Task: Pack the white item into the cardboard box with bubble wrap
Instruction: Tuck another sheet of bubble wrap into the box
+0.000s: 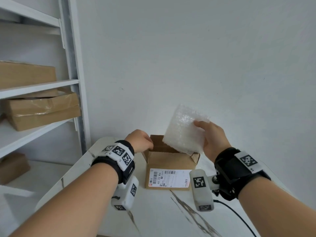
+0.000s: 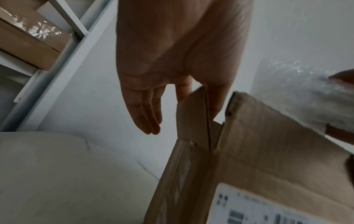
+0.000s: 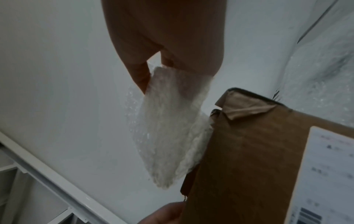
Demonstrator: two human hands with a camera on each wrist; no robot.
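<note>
An open cardboard box (image 1: 169,161) with a shipping label on its front stands on the white marble table (image 1: 153,211). My left hand (image 1: 148,142) pinches the box's left flap (image 2: 191,118) between thumb and forefinger, while its other fingers (image 2: 149,118) hang straight. My right hand (image 1: 201,134) grips the white item wrapped in bubble wrap (image 1: 184,130), thumb in front and fingers behind. The packet (image 3: 168,128) is tilted, and its lower edge dips at the box's opening on the right rear side. The inside of the box (image 3: 249,151) is hidden.
White shelving on the left holds taped cardboard boxes (image 1: 42,110) and another box (image 1: 27,74) one shelf up. A plain white wall stands close behind the table. A black cable (image 1: 239,218) trails off the table's right side. More bubble wrap (image 3: 321,78) shows right of the box.
</note>
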